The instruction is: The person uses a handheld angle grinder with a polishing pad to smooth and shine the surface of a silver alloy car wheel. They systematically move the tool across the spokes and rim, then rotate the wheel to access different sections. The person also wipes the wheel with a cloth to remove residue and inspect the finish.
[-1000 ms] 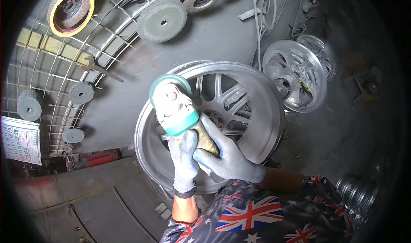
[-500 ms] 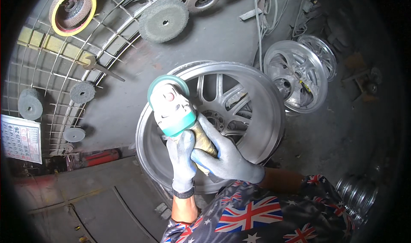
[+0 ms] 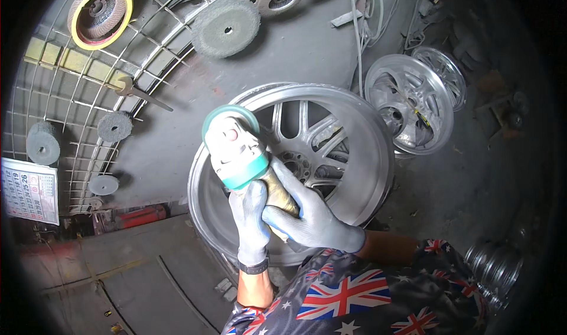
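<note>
Both gloved hands grip an angle grinder (image 3: pixel 237 152) with a pale head, a teal band and a green disc at its far end. My left hand (image 3: pixel 251 220) closes around the near left side of the body, thumb up along it. From the right, my right hand (image 3: pixel 313 217) wraps the worn, yellowish handle (image 3: pixel 280 193). Beneath the tool lies a large silver wheel rim (image 3: pixel 366 158), its spokes partly hidden by the grinder and my hands. The grinder is held over the rim's left part; whether the disc touches it I cannot tell.
More alloy wheels (image 3: pixel 440 110) lean at the far right, with cables (image 3: pixel 359 40) hanging beside them. On the left, a wire rack (image 3: pixel 77 108) carries abrasive discs (image 3: pixel 227 29), a spanner (image 3: pixel 142 93) and a calendar (image 3: pixel 31 190). Stacked rims (image 3: pixel 495 270) stand at the lower right.
The grinder has shifted very slightly to the left in the picture, both hands still around it. Otherwise the scene looks the same.
</note>
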Demonstrator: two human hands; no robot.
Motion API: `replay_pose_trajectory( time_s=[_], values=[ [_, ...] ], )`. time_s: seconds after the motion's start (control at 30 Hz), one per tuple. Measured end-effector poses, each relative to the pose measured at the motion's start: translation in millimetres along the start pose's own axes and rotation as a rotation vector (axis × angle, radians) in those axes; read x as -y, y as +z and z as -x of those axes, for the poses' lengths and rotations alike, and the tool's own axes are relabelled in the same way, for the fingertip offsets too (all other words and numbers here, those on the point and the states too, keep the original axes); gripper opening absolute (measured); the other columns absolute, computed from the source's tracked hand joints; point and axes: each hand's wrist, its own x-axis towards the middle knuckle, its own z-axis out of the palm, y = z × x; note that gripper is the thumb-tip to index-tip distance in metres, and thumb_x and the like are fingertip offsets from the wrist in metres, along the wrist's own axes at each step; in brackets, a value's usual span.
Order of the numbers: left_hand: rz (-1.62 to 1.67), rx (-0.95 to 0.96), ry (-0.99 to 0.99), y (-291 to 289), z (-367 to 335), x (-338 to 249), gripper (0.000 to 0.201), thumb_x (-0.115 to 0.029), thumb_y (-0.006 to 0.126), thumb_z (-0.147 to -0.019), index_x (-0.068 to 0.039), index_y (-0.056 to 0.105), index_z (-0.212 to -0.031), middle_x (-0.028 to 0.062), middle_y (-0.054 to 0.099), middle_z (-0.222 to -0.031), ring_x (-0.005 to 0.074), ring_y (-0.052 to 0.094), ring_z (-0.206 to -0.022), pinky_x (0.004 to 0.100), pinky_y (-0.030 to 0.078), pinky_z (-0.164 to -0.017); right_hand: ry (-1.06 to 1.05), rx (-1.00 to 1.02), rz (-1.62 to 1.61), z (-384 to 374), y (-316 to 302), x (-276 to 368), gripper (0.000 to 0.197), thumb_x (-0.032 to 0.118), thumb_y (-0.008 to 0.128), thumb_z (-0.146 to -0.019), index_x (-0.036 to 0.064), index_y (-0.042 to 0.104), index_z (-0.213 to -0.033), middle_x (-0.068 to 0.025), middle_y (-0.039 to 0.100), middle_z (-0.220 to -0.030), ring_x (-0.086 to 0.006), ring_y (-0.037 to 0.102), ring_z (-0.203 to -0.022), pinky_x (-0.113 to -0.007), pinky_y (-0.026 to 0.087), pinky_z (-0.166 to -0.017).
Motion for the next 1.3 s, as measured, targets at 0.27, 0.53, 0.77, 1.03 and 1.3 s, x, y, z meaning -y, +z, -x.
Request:
replay_pose_trajectory(
  time_s=[0.27,0.53,0.77,1.03,1.3],
  values=[
    [-0.039,0.038,-0.068,-5,-1,1,0.048,-0.022,0.062,-0.097,0.004,0.057,-0.137,0.0143,0.064,-0.131,0.0222,0.060,-0.120,0.0360,0.044,-0.105,-0.021,-0.022,0.005,0,1,-4,0.079,0.010,0.069,-0.096,-0.0134,0.021,-0.155,-0.0293,0.042,-0.150,-0.0292,0.039,-0.145,-0.039,0.031,-0.119],
    [0.008,0.056,-0.043,-3,-3,9,0.054,-0.023,0.063,-0.097,0.004,0.052,-0.142,0.0160,0.060,-0.138,0.0220,0.056,-0.126,0.0367,0.040,-0.110,0.016,-0.054,0.048,4,-1,-4,0.079,0.010,0.069,-0.096,-0.0134,0.021,-0.155,-0.0302,0.042,-0.151,-0.0316,0.037,-0.147,-0.041,0.030,-0.120],
    [0.016,0.005,-0.026,-8,2,2,0.051,-0.028,0.063,-0.096,0.004,0.058,-0.135,0.0133,0.066,-0.126,0.0209,0.063,-0.113,0.0347,0.046,-0.102,-0.048,-0.007,0.020,3,5,-6,0.080,0.007,0.068,-0.095,-0.0105,0.021,-0.157,-0.0269,0.041,-0.154,-0.0286,0.040,-0.145,-0.039,0.032,-0.118],
    [-0.135,0.052,0.058,-11,-1,16,0.046,-0.025,0.065,-0.096,0.004,0.061,-0.132,0.0136,0.066,-0.128,0.0229,0.062,-0.114,0.0369,0.046,-0.102,0.018,-0.043,0.026,7,5,-6,0.079,0.010,0.069,-0.096,-0.0131,0.022,-0.155,-0.0309,0.040,-0.152,-0.0337,0.036,-0.147,-0.042,0.030,-0.121],
    [0.000,0.037,0.012,3,-2,0,0.039,-0.024,0.062,-0.098,0.002,0.063,-0.127,0.0102,0.070,-0.114,0.0182,0.063,-0.104,0.0342,0.047,-0.095,0.038,-0.026,0.065,3,-2,0,0.078,0.008,0.068,-0.095,-0.0141,0.024,-0.154,-0.0308,0.040,-0.153,-0.0329,0.037,-0.147,-0.041,0.030,-0.120]
  ],
)
